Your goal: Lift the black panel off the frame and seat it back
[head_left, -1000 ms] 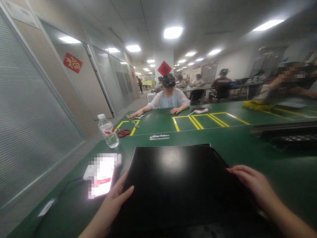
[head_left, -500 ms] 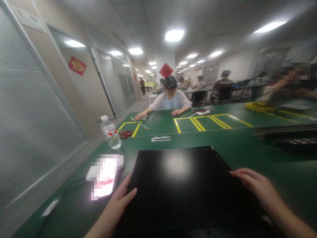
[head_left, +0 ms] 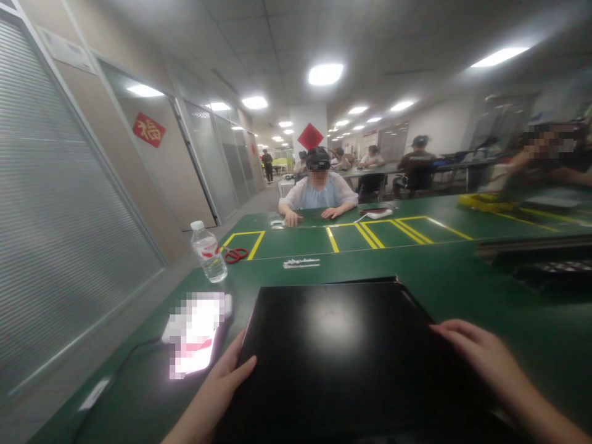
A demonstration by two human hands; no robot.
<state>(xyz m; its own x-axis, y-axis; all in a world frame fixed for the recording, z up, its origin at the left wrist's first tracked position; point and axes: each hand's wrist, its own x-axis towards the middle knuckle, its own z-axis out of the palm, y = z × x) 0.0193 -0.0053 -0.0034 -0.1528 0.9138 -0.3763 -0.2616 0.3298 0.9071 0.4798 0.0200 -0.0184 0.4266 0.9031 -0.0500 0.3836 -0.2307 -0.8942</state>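
A large glossy black panel [head_left: 324, 370], like a flat display screen, lies in front of me over the table. My left hand [head_left: 235, 364] grips its left edge, thumb on the top face and fingers out of sight below. At the right edge my right hand [head_left: 467, 342] is closed on the rim with its fingertips together. Another dark edge [head_left: 398, 281] shows just beyond the panel's far right corner; whether it belongs to the same piece I cannot tell.
A lit phone [head_left: 198, 336], a cable and a water bottle [head_left: 210, 253] stand left on the green table [head_left: 259, 268]. Red scissors [head_left: 237, 254] lie behind, near yellow tape outlines. A person [head_left: 319, 191] sits opposite. Dark parts [head_left: 550, 265] lie at right.
The person opposite has drawn one hand inward, and the thin strip near it has shifted off the left tape outline. My hands keep their hold on the panel; the view has tipped slightly.
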